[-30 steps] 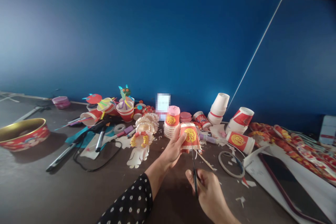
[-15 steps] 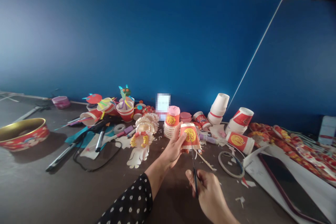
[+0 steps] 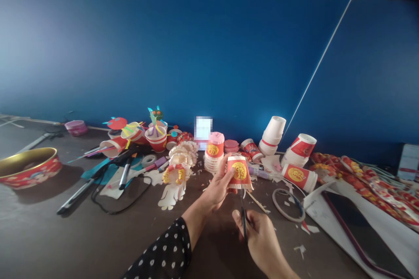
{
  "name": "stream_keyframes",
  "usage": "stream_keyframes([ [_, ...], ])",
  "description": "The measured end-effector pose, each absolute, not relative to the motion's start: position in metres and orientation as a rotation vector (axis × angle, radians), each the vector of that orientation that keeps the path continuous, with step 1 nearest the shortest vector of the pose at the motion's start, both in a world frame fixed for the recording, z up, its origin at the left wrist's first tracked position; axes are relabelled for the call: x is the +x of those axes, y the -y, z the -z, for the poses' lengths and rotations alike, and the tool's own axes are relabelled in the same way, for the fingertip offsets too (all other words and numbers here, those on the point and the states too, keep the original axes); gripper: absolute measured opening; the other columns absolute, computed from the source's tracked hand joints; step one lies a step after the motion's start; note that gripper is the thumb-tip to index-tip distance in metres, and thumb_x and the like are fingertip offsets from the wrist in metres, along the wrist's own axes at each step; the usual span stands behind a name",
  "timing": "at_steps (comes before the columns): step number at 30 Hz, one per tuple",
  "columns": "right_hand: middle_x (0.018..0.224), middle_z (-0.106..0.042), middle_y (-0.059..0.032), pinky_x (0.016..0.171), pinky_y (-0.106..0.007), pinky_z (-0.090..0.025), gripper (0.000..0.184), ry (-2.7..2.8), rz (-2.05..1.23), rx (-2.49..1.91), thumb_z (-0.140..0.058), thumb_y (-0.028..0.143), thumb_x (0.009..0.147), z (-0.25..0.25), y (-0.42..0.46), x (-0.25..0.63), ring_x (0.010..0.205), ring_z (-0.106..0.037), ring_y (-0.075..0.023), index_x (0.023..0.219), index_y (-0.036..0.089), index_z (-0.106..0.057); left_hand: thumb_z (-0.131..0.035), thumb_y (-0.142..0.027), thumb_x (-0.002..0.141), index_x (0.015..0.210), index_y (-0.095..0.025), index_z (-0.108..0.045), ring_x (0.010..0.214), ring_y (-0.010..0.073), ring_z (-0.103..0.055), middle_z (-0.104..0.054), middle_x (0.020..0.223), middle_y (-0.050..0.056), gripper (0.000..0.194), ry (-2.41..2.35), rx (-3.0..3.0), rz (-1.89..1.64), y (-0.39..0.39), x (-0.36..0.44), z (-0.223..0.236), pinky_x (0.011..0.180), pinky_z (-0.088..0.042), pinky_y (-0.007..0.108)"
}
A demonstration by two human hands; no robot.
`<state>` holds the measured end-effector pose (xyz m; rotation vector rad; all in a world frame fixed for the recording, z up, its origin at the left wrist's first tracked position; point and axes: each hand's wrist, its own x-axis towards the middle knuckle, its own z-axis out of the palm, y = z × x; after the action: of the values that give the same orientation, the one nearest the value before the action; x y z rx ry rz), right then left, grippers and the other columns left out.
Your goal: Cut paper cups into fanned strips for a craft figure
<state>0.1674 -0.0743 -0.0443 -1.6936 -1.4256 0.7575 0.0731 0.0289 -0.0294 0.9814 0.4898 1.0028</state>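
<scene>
L hand [image 3: 218, 189] grips red-and-white paper cup [image 3: 238, 172] — R hand [image 3: 263, 236] holds scissors [image 3: 243, 212], blades at cup's lower edge — w/ scraps [image 3: 301, 250] nearby.

I am wearing a black sleeve [image 3: 160, 250]; small whitish, rounded spots are dotting it all over, and its wide cuff [image 3: 184, 239] is ending partway along my left forearm [image 3: 197, 218].

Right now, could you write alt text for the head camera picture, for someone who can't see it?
A person's left hand holds a red-and-white paper cup while the right hand holds dark scissors at its lower edge. Around them, a dark table bears more cups, paper scraps and a phone, before a blue partition.
</scene>
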Motion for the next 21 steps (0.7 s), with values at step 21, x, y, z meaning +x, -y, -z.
stream_keyframes([
  [21, 0.041, -0.042, 0.0037, 0.044, -0.020, -0.029, 0.045, 1.337, -0.817, -1.599, -0.050, 0.051, 0.075, 0.0401, 0.0739, 0.1664, 0.042, -0.038, -0.0083, 0.046, 0.017, -0.044, -0.056, -0.046, 0.073, 0.132, -0.031, -0.020, 0.058, 0.0076, -0.047, -0.053, 0.083, 0.001, 0.071, -0.508, 1.021, -0.961, -0.0222, 0.0773, 0.0269, 0.047, -0.037, 0.016],
])
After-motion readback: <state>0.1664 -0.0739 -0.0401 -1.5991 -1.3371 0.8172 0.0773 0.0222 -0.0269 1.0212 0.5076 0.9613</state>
